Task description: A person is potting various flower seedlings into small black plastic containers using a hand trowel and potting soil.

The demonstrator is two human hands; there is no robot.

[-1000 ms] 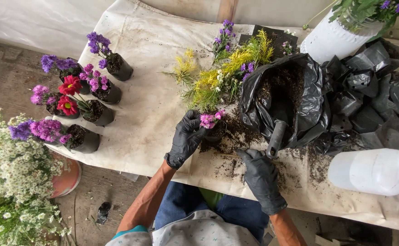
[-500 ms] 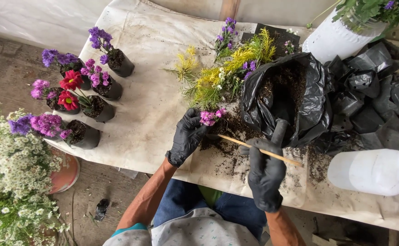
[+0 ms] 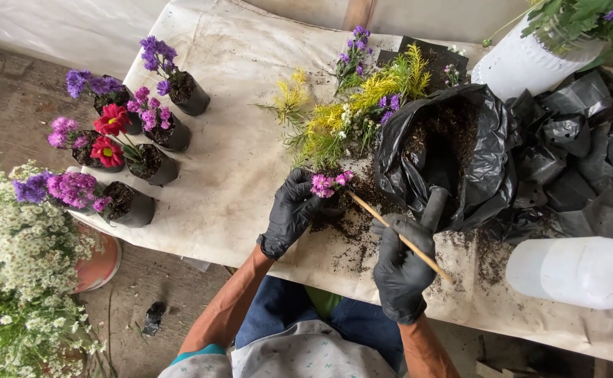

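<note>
Head view, looking down on a table (image 3: 229,175) covered in pale cloth: two black-gloved hands work at its near edge. Left hand (image 3: 289,213) is curled closed around a small black pot (image 3: 331,208), mostly hidden, from which one pink flower cluster (image 3: 329,183) rises, in the middle of the table amid spilled soil (image 3: 352,224). Right hand (image 3: 401,269) is closed in a fist on one thin wooden stick (image 3: 397,236), whose far tip points at the base of the pink flowers. At far left stand six filled black pots (image 3: 138,208) with purple, pink and red blooms. One open black soil bag (image 3: 453,157) lies just right of the hands, a grey trowel handle (image 3: 434,206) poking from it. Loose yellow and purple cuttings (image 3: 348,115) lie beyond. Two white containers show: one bottle (image 3: 580,269) on its side at near right, one bucket (image 3: 524,66) at far right.
</note>
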